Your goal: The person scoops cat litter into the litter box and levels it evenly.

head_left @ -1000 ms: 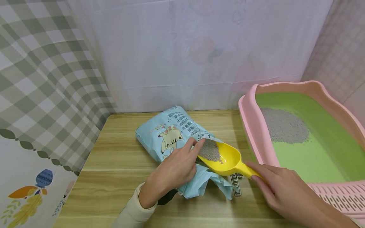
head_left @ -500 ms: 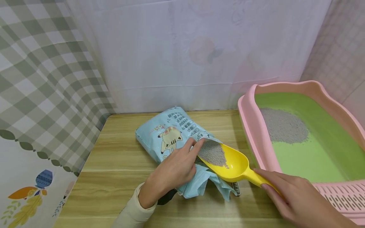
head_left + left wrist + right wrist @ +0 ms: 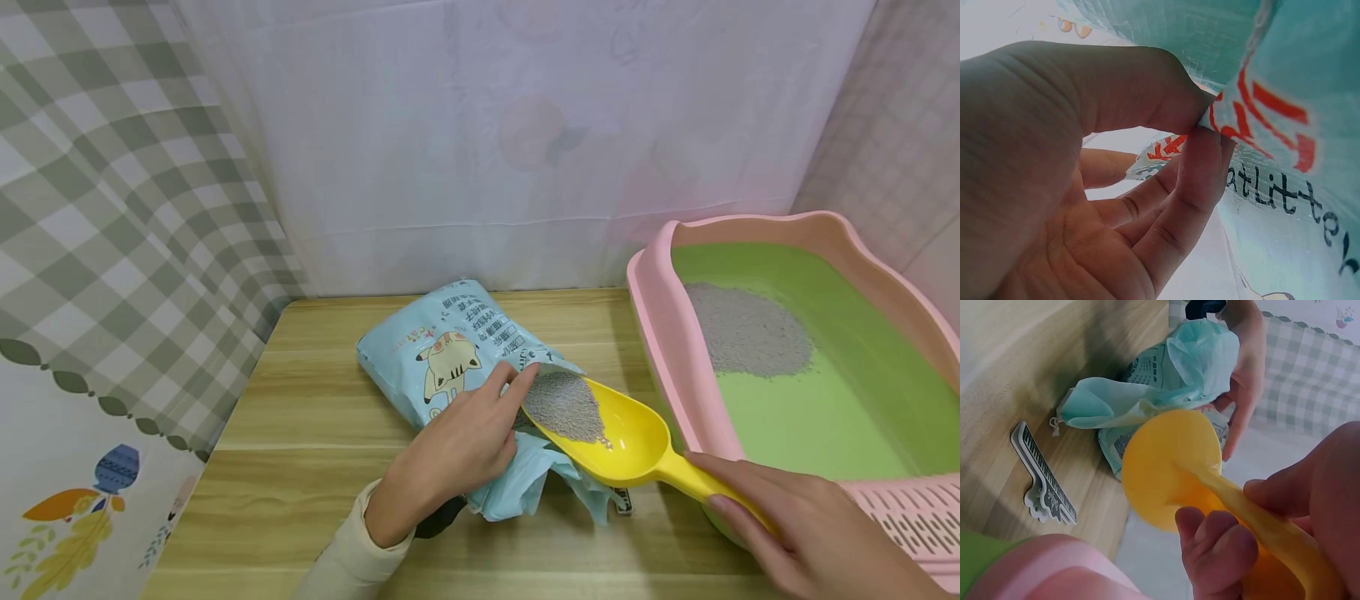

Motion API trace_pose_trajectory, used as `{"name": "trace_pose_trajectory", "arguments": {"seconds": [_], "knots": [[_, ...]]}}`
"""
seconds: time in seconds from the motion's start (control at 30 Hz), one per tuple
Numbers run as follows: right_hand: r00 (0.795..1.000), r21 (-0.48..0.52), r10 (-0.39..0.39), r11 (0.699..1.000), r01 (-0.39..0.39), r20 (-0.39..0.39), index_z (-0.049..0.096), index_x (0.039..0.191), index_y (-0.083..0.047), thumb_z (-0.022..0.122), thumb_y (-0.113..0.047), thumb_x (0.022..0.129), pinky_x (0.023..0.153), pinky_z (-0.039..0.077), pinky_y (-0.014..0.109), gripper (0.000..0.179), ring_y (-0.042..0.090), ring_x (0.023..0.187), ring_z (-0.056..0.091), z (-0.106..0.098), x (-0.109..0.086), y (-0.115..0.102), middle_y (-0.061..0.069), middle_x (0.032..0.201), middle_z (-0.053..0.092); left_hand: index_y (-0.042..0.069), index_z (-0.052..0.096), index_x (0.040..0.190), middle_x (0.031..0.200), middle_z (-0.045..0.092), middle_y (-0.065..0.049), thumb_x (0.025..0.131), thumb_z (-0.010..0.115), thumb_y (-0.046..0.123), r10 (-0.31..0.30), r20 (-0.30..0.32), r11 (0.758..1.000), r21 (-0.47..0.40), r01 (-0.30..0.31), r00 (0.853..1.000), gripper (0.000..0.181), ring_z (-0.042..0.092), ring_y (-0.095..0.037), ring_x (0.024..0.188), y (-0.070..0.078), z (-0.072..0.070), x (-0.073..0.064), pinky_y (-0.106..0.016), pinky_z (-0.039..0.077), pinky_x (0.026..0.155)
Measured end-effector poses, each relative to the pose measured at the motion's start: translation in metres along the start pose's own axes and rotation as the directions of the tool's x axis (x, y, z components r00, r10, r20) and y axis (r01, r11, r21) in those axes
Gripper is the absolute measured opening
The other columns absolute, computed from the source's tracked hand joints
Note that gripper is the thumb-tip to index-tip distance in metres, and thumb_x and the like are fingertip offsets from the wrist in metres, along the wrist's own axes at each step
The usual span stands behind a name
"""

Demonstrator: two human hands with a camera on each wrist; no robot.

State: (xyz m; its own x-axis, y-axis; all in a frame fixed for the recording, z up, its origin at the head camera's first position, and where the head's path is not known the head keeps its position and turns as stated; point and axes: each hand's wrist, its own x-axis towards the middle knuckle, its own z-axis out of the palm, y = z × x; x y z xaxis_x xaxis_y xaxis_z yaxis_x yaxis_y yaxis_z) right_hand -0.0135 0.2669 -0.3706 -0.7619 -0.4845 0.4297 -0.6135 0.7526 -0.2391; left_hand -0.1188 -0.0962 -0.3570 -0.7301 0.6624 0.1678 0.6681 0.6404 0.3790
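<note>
A light blue cat litter bag point(image 3: 427, 350) with a cartoon cat lies on the wooden table, its mouth facing right. My left hand point(image 3: 465, 442) pinches the edge of that mouth between thumb and index finger; the left wrist view shows the pinch close up, beside printed lettering on the bag point(image 3: 1285, 194). My right hand point(image 3: 802, 508) grips the handle of a yellow scoop point(image 3: 633, 437). Grey litter point(image 3: 566, 408) fills the scoop's front half, and its tip is still inside the bag's mouth. From below, the right wrist view shows the scoop's underside point(image 3: 1166, 462).
On the right stands a pink and green litter box point(image 3: 686, 358) with a pile of grey litter point(image 3: 750, 333) at its left side. A small flat grey item with ruler-like markings point(image 3: 1041, 475) lies on the table between bag and box. Checked cloth point(image 3: 135, 167) hangs at the left.
My right hand has drawn the scoop back to the lower right, so more of its bowl and litter shows outside the bag. The left hand and bag have stayed put.
</note>
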Motion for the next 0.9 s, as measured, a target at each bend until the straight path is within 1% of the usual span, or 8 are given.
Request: {"name": "trace_pose_trajectory", "arguments": {"seconds": [0.1, 0.23, 0.47, 0.57, 0.63, 0.73, 0.8, 0.9], "knots": [[1.000, 0.017, 0.006, 1.000, -0.006, 0.019, 0.071, 0.147, -0.020, 0.095, -0.017, 0.085, 0.087, 0.052, 0.010, 0.067, 0.004, 0.094, 0.074, -0.004, -0.002, 0.000, -0.005, 0.124, 0.079, 0.003, 0.046, 0.164, 0.136, 0.056, -0.014, 0.097, 0.065, -0.007, -0.004, 0.005, 1.000, -0.001, 0.004, 1.000, 0.071, 0.036, -0.010, 0.050, 0.000, 0.000, 0.000, -0.021, 0.040, 0.046], [0.999, 0.035, 0.026, 0.999, -0.027, 0.038, 0.071, 0.149, -0.022, 0.098, -0.012, 0.078, 0.087, 0.052, 0.009, 0.077, 0.003, 0.096, 0.074, -0.008, -0.007, 0.002, -0.008, 0.126, 0.078, 0.002, 0.046, 0.164, 0.137, 0.056, -0.014, 0.097, 0.065, -0.006, -0.009, 0.008, 1.000, -0.006, 0.009, 1.000, 0.069, 0.036, -0.011, 0.050, 0.001, 0.000, 0.001, -0.022, 0.040, 0.046], [0.995, 0.004, 0.088, 0.996, -0.088, 0.040, 0.072, 0.146, -0.029, 0.101, -0.015, 0.074, 0.087, 0.050, 0.008, 0.079, 0.000, 0.095, 0.073, -0.019, -0.013, 0.000, -0.015, 0.123, 0.077, 0.003, 0.046, 0.164, 0.137, 0.056, -0.014, 0.098, 0.064, -0.006, -0.018, 0.017, 1.000, -0.012, 0.019, 1.000, 0.069, 0.035, -0.010, 0.047, 0.000, 0.000, 0.002, -0.021, 0.039, 0.045], [0.997, 0.011, 0.072, 0.997, -0.073, 0.031, 0.072, 0.147, -0.026, 0.099, -0.008, 0.072, 0.086, 0.050, 0.009, 0.082, -0.006, 0.090, 0.067, -0.026, -0.012, -0.003, -0.018, 0.120, 0.077, 0.002, 0.045, 0.164, 0.138, 0.056, -0.015, 0.098, 0.064, -0.006, -0.016, 0.019, 1.000, -0.013, 0.016, 1.000, 0.069, 0.034, -0.009, 0.047, 0.000, 0.001, 0.002, -0.021, 0.039, 0.045], [0.998, 0.029, 0.055, 0.998, -0.056, 0.029, 0.071, 0.149, -0.021, 0.097, -0.003, 0.073, 0.081, 0.048, 0.008, 0.082, -0.009, 0.083, 0.060, -0.030, -0.013, -0.004, -0.023, 0.111, 0.074, 0.002, 0.045, 0.165, 0.138, 0.056, -0.015, 0.098, 0.064, -0.006, -0.015, 0.020, 1.000, -0.010, 0.015, 1.000, 0.070, 0.035, -0.009, 0.048, 0.000, 0.000, 0.002, -0.021, 0.039, 0.045], [0.998, 0.032, 0.055, 0.998, -0.056, 0.025, 0.070, 0.150, -0.018, 0.095, -0.001, 0.075, 0.078, 0.046, 0.008, 0.081, -0.009, 0.079, 0.054, -0.032, -0.017, -0.003, -0.024, 0.109, 0.072, 0.002, 0.045, 0.165, 0.138, 0.056, -0.015, 0.098, 0.064, -0.006, -0.018, 0.023, 1.000, -0.012, 0.018, 1.000, 0.070, 0.036, -0.009, 0.048, 0.000, 0.000, 0.002, -0.022, 0.040, 0.046], [0.997, 0.016, 0.072, 0.997, -0.072, 0.020, 0.071, 0.149, -0.020, 0.095, -0.001, 0.075, 0.079, 0.045, 0.007, 0.081, -0.009, 0.081, 0.056, -0.032, -0.022, -0.001, -0.023, 0.110, 0.074, 0.002, 0.044, 0.165, 0.139, 0.056, -0.015, 0.098, 0.064, -0.006, -0.022, 0.027, 1.000, -0.010, 0.022, 0.999, 0.070, 0.036, -0.009, 0.049, 0.000, 0.000, 0.002, -0.022, 0.040, 0.046], [0.993, -0.030, 0.116, 0.993, -0.116, 0.015, 0.072, 0.148, -0.026, 0.097, -0.003, 0.074, 0.087, 0.046, 0.005, 0.081, -0.006, 0.090, 0.068, -0.032, -0.031, 0.004, -0.017, 0.121, 0.077, 0.002, 0.045, 0.165, 0.139, 0.056, -0.015, 0.098, 0.064, -0.006, -0.024, 0.030, 1.000, -0.018, 0.024, 0.999, 0.070, 0.037, -0.009, 0.049, 0.000, 0.000, 0.001, -0.022, 0.040, 0.046]]}}
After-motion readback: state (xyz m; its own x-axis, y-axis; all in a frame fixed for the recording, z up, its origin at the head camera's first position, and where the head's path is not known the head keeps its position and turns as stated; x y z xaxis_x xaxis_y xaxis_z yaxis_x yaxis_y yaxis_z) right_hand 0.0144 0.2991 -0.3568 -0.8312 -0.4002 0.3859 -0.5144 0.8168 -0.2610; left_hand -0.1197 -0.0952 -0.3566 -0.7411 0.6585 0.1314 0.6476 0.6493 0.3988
